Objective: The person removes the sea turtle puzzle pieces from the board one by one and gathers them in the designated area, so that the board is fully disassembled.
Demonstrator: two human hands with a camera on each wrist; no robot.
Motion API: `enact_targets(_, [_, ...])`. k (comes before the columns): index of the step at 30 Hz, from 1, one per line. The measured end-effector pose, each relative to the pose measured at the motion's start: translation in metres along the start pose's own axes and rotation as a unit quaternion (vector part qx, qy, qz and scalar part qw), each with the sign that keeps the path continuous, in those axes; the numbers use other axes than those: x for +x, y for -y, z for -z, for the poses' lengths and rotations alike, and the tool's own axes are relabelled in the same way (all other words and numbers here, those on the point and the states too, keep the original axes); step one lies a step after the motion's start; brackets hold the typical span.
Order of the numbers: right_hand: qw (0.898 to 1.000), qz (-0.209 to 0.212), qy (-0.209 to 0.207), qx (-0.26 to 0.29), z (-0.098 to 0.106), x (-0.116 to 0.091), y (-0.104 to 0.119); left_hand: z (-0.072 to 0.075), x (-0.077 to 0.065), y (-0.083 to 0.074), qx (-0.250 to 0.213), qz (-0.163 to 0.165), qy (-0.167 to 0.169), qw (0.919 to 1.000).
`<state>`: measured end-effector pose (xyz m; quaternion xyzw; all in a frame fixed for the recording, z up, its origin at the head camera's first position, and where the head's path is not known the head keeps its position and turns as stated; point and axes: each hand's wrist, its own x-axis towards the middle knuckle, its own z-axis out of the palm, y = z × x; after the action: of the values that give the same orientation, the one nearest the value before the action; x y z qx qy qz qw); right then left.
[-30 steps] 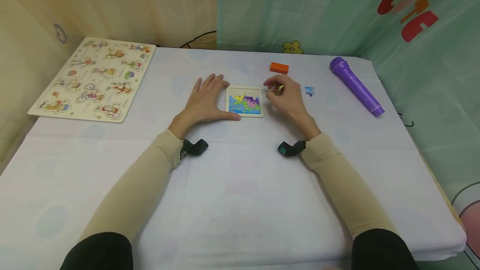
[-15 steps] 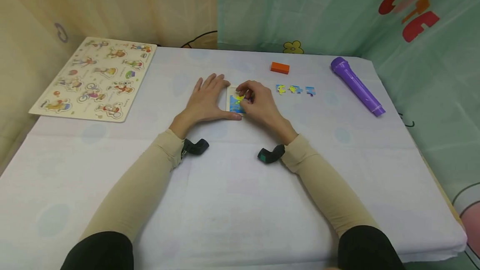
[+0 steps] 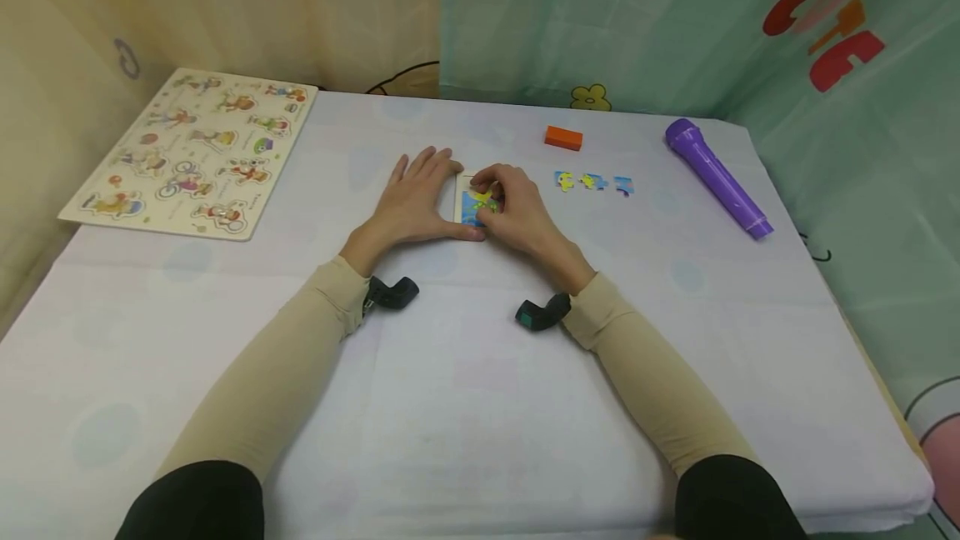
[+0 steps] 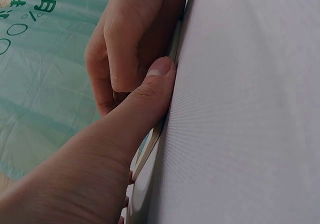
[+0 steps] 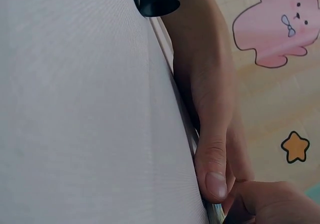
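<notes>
In the head view a small wooden-framed jigsaw puzzle (image 3: 469, 207) lies flat mid-table, its picture blue and yellow. My left hand (image 3: 412, 198) rests spread at its left side, fingers straight, the thumb along its near edge; the left wrist view shows that thumb against the rim. Bent over the puzzle's right part is my right hand (image 3: 517, 205), thumb and index tips down at the picture and covering much of it. I cannot tell if a piece is between them. Three loose puzzle pieces, a yellow-blue one (image 3: 564, 181), a middle one (image 3: 593, 182) and a blue one (image 3: 623, 186), lie in a row to the right.
An orange block (image 3: 563, 138) lies behind the loose pieces. Farther right is a purple microphone-shaped toy (image 3: 718, 179). A big wooden picture board (image 3: 197, 152) covers the back left corner. The white-clothed table (image 3: 465, 407) meets patterned curtains at the back.
My right hand has moved left from the loose pieces to over the puzzle, uncovering the row of three, and has stayed there since half a second ago. My left hand has kept its place.
</notes>
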<state>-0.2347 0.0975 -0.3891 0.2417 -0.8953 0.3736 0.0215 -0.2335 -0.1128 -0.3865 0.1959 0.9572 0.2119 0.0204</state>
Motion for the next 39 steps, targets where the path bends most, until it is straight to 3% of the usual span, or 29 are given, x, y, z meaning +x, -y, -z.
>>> enact_targets(5, [1.0,-0.001,-0.002,0.012,0.0007,-0.0007,0.0007,0.0001,0.0002,0.0001,-0.002,0.0,0.002,1.0])
enact_targets(16, [0.996,0.06,-0.048,0.048,-0.0021,-0.0038,-0.007,-0.0001,-0.0002,-0.0001,-0.001,-0.004,-0.001,1.0])
enact_targets(28, [0.994,0.058,-0.052,0.077,-0.0003,-0.0061,-0.0085,0.0002,-0.0002,-0.0006,0.003,-0.001,0.002,1.0])
enact_targets(39, [0.994,0.086,-0.042,0.054,-0.001,-0.0059,-0.0086,0.0014,-0.0008,-0.0009,0.005,0.002,0.006,1.0])
